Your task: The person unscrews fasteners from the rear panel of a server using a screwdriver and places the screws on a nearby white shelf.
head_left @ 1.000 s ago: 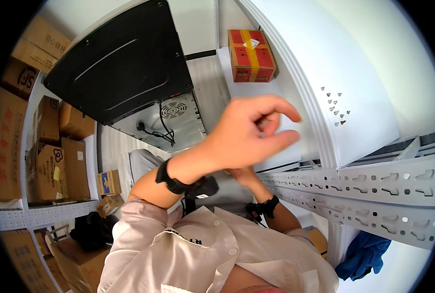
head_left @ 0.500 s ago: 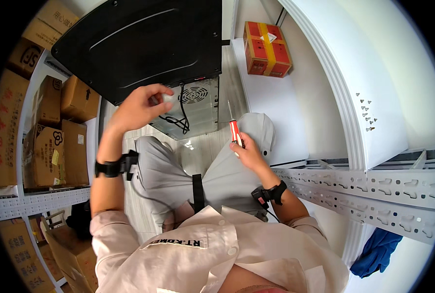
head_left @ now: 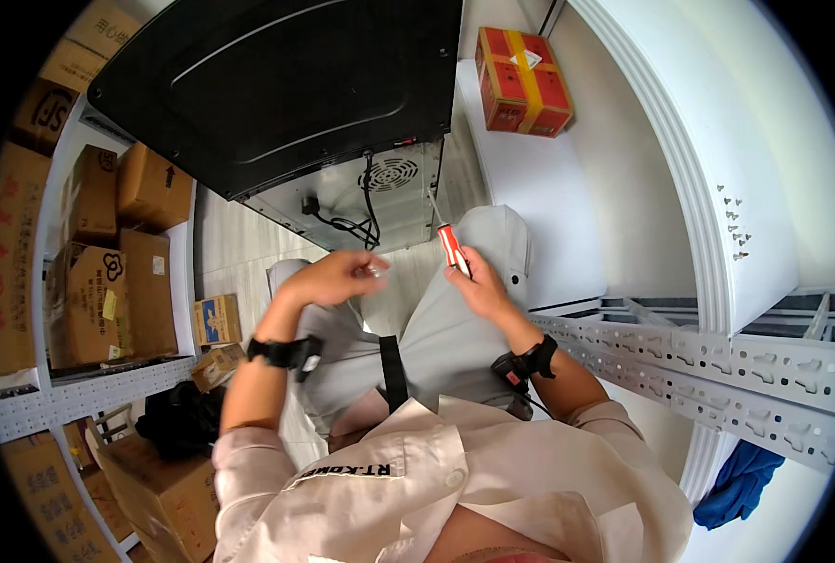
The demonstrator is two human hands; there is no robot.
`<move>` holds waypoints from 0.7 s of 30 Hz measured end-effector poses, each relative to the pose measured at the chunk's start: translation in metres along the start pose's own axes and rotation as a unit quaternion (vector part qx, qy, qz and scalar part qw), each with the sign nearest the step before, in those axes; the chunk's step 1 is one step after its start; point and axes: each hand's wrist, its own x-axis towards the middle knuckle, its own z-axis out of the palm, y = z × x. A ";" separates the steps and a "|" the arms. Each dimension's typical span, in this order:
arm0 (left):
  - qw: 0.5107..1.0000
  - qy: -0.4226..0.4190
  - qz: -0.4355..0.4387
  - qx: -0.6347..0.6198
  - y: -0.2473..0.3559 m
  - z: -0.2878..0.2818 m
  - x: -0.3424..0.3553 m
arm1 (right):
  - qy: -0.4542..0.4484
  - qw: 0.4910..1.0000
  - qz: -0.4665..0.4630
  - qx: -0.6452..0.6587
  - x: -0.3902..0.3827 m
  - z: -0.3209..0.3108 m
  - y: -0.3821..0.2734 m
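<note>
In my right hand [head_left: 478, 283] is a screwdriver [head_left: 450, 246] with a red and white handle. Its shaft points up and away, with the tip close to the right edge of a metal back panel [head_left: 403, 220]; I cannot tell whether they touch. My left hand [head_left: 338, 276] hovers over my lap, fingers drawn together around something small and pale that I cannot make out. The panel belongs to a large appliance with a black cover [head_left: 286, 94]. A round vent grille [head_left: 389, 175] and a looped black power cord [head_left: 347, 225] show on the panel.
Small screws [head_left: 736, 220] lie in a cluster on the white shelf at right. A red carton with yellow tape [head_left: 526, 83] stands on a lower white ledge. Cardboard boxes [head_left: 145, 291] fill the left shelving, and a blue cloth [head_left: 738, 485] hangs at lower right.
My left hand has come down and right, away from the appliance's panel to above my lap. The screwdriver's tip now overlaps the panel's right edge. The whole view has shifted slightly.
</note>
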 end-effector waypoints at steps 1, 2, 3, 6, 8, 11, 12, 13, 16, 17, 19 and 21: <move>0.995 0.041 -0.010 -0.088 0.002 0.009 0.025 | -0.012 0.999 0.010 0.033 0.004 0.000 0.005; 0.981 0.079 -0.022 -0.177 0.007 0.019 0.050 | -0.026 0.997 0.021 0.065 0.006 0.000 0.009; 0.965 0.129 -0.021 -0.225 -0.001 0.030 0.075 | -0.041 0.994 0.032 0.097 0.007 0.000 0.010; 0.920 0.189 -0.014 -0.343 -0.005 0.059 0.124 | -0.064 0.981 0.071 0.171 0.003 -0.002 -0.002; 0.892 0.180 0.011 -0.415 -0.002 0.073 0.138 | -0.066 0.969 0.083 0.221 0.001 -0.003 -0.006; 0.870 0.147 0.066 -0.467 -0.012 0.085 0.143 | -0.077 0.933 0.124 0.329 0.000 0.001 -0.017; 0.872 0.147 0.061 -0.462 -0.018 0.085 0.144 | -0.083 0.915 0.142 0.369 -0.001 0.004 -0.018; 0.875 0.148 0.055 -0.458 -0.023 0.086 0.146 | -0.087 0.920 0.146 0.353 -0.001 0.006 -0.015; 0.877 0.155 0.042 -0.453 -0.027 0.086 0.152 | -0.103 0.926 0.153 0.330 0.004 -0.002 -0.005; 0.877 0.158 0.038 -0.453 -0.027 0.087 0.152 | -0.111 0.920 0.155 0.342 0.005 -0.006 -0.003; 0.874 0.155 0.042 -0.458 -0.027 0.089 0.155 | -0.104 0.915 0.171 0.350 0.006 -0.009 -0.005; 0.877 0.164 0.035 -0.450 -0.028 0.089 0.157 | -0.102 0.912 0.186 0.351 0.010 -0.008 -0.004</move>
